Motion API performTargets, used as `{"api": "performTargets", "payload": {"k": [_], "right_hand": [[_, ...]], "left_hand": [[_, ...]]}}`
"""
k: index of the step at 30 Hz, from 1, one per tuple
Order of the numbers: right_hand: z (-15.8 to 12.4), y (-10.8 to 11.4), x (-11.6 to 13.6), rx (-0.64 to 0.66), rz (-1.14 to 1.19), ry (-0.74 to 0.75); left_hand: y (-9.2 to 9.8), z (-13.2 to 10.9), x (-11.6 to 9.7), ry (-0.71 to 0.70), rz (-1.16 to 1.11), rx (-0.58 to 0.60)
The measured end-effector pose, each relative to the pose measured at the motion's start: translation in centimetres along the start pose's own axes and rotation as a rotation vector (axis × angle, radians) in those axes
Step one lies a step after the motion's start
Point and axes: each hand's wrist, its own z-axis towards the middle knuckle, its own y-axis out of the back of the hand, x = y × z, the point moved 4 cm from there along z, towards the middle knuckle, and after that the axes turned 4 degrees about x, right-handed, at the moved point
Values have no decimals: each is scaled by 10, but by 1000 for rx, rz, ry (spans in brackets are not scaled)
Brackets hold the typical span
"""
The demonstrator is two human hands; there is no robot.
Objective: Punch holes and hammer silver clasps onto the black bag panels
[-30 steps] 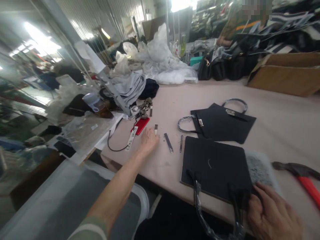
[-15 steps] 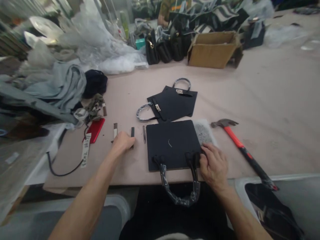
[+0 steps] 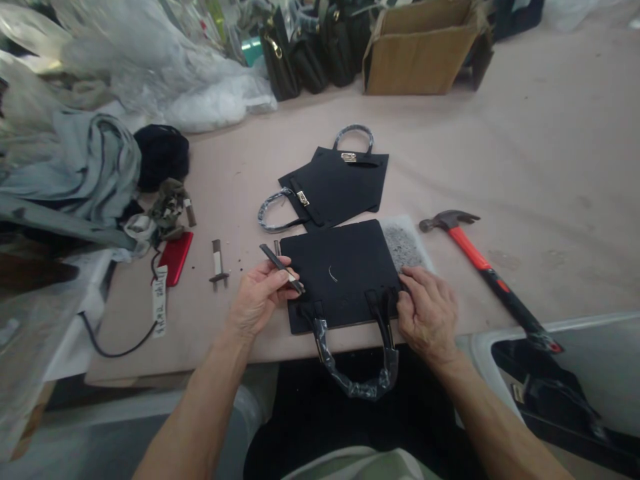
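Observation:
In my left hand (image 3: 263, 293) is a dark bar-shaped leather punch (image 3: 283, 269), pinched between thumb and fingers and slanted at the left edge of a black bag panel (image 3: 345, 260). That panel lies flat, its plastic-wrapped handle (image 3: 357, 387) hanging over the table's front edge. A thin pale curved strand or mark shows on its surface. My right hand (image 3: 427, 307) grips the panel's right edge with curled fingers; the fingertips are partly hidden. Beneath the panel, a speckled pale board (image 3: 404, 245) sticks out at the upper right. A slim metal rod (image 3: 277, 248) lies beside the panel's left edge.
Two overlapping black bag panels (image 3: 340, 183) lie beyond. To the right rests a claw hammer (image 3: 487, 273), its handle end over the table edge. A two-pronged punch (image 3: 217, 263) and a red case-like object (image 3: 177, 259) lie left. A cardboard box (image 3: 415, 57) stands behind.
My left hand has lifted the punch off the table and brought it right, to the panel's edge. My right hand stays on the panel. The view has tilted down.

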Motion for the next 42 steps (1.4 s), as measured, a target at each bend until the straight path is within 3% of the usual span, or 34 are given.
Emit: {"api": "performTargets", "payload": {"k": [7, 16, 42], "right_hand": [[-1, 0, 0, 1, 9, -7], [-1, 1, -1, 4, 14, -8], [-3, -1, -4, 16, 45, -21]], "left_hand": [[-33, -8, 17, -192, 306, 118], [-37, -22, 23, -453, 716, 151], [-53, -30, 26, -683, 922, 159]]}}
